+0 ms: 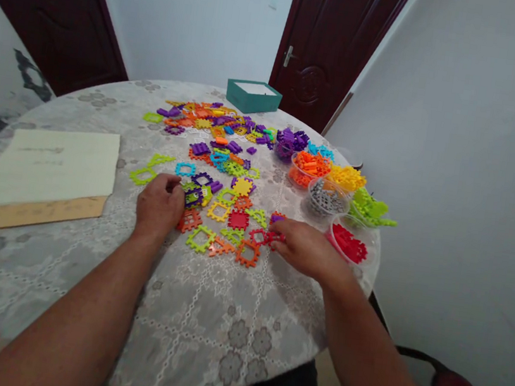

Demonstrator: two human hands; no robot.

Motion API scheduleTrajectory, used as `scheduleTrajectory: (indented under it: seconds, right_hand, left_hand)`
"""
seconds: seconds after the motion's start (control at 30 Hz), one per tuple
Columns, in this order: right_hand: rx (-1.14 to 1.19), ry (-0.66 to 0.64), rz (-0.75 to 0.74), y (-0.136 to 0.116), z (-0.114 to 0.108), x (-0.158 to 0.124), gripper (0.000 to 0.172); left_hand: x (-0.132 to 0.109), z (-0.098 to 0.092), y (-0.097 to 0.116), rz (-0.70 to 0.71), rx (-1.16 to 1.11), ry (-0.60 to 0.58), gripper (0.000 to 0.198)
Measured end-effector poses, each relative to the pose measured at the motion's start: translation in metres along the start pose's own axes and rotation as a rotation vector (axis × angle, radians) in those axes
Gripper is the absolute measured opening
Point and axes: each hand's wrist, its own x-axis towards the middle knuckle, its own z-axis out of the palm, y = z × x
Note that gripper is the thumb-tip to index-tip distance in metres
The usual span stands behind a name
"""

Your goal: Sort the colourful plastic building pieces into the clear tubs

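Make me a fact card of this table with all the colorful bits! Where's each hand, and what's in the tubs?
Table: round, flowery gray cloth
Left hand: curled beside the loose pieces; its grip is hidden
Right hand: at a red piece; holding or just touching, I can't tell
Tubs, right side: include red bits, gray bits, orange bits
Far edge: teal box
Left side: pale paper

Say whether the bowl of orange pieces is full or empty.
Full: the orange pieces heap up above the rim of the clear bowl.
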Motion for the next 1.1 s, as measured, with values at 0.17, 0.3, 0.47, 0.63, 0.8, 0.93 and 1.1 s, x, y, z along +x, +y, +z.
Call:
scheduleTrajectory:
  seconds: [0.17,0.3,0.47,0.63,0.8,0.93,1.1]
  right_hand:
    - [-0.129,-0.001,0.182,0.029,0.028,-0.009,0.03]
    - [-0.133,-0.123,0.142,0.042,0.025,-0.006,0.029]
    - [-0.08,-0.096,0.082,0.052,0.027,-0.003,0.033]
    - [-0.07,-0.099,0.117,0.047,0.027,-0.005,0.031]
    - [-0.036,-0.014,0.19,0.045,0.027,-0.007,0.038]
    - [0.149,0.003,0.13,0.048,0.028,-0.002,0.03]
    - [0.499,0.274,0.044,0.039,0.039,0.013,0.011]
  left_hand:
    - [-0.007,-0.005,0.01,0.201,-0.029,0.039,0.024]
    - [-0.017,-0.008,0.021,0.438,-0.047,-0.017,0.021]
    - [-0.033,-0.007,0.036,0.657,-0.08,-0.188,0.021]
    - [-0.044,-0.003,0.043,0.762,-0.109,-0.337,0.021]
    - [-0.044,-0.002,0.045,0.768,-0.111,-0.395,0.022]
    - [-0.045,-0.005,0.048,0.75,-0.12,-0.423,0.026]
    - [-0.046,-0.005,0.048,0.676,-0.148,-0.464,0.037]
